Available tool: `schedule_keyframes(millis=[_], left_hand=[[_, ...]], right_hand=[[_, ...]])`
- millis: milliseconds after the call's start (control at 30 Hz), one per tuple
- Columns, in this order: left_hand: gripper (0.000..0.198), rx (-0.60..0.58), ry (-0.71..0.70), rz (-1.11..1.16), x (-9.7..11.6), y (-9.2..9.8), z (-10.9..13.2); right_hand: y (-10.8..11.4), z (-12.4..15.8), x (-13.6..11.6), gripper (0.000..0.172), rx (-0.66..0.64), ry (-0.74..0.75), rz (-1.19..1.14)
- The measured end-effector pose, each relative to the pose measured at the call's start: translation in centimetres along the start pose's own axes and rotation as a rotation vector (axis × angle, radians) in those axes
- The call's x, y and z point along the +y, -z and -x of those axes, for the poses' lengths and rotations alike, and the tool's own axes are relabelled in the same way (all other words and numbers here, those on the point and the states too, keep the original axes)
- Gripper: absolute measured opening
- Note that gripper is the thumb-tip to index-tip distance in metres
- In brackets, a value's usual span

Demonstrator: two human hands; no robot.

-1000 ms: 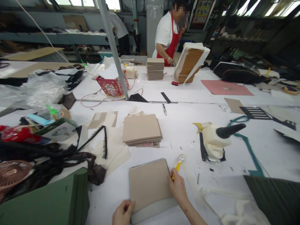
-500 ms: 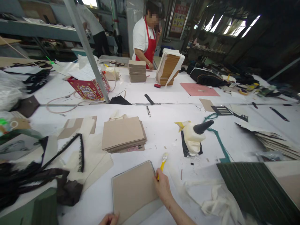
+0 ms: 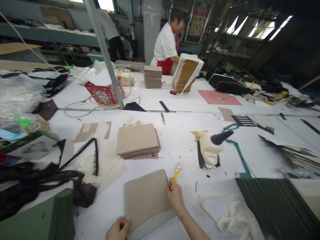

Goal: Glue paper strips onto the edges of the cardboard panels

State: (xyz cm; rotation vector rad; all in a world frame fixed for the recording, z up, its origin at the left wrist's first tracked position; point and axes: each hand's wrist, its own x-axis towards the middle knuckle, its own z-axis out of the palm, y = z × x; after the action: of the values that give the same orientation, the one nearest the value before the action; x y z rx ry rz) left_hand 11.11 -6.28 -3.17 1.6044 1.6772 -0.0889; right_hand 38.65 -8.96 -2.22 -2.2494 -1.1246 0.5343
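1. The white table (image 3: 180, 140) carried everything, and the work lay on its near side.
2. A green stack (image 3: 27, 213) stood to the left and a dark green stack (image 3: 270, 203) to the right, both well apart from the hands.
3. The board (image 3: 147, 193), tan and flat, lay between the two hands on a pale sheet (image 3: 152, 224). The sheet showed as a strip along the board's near side and as a thin rim at its left and far edges.
4. A pile of similar cards (image 3: 138, 138) lay just beyond the board, apart from it.
5. To the right of that pile stood a cream container (image 3: 211, 150) with a black, tilted tip.
6. The right hand (image 3: 176, 196) was narrow, closed around the brush, with its fingers at the board's right edge. The left hand (image 3: 117, 230) was narrow too, thumb and finger together at the near left corner, partly cut off below.
7. The brush (image 3: 177, 171), yellow-handled, pointed away, its whitish bristle end clear of the board.
8. The step in hand seemed to be steadying the board square on the sheet. The next move, I judged, called for holding that alignment and keeping the bristles off the board's face.
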Motion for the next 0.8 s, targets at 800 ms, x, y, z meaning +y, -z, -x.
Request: schedule_keyframes(millis=[800], left_hand=[[0.044, 0.257, -0.521, -0.485, 7.4, -4.0, 0.2]], right_hand=[[4.9, -1.9, -11.2, 0.027, -0.418, 0.533, -0.033]])
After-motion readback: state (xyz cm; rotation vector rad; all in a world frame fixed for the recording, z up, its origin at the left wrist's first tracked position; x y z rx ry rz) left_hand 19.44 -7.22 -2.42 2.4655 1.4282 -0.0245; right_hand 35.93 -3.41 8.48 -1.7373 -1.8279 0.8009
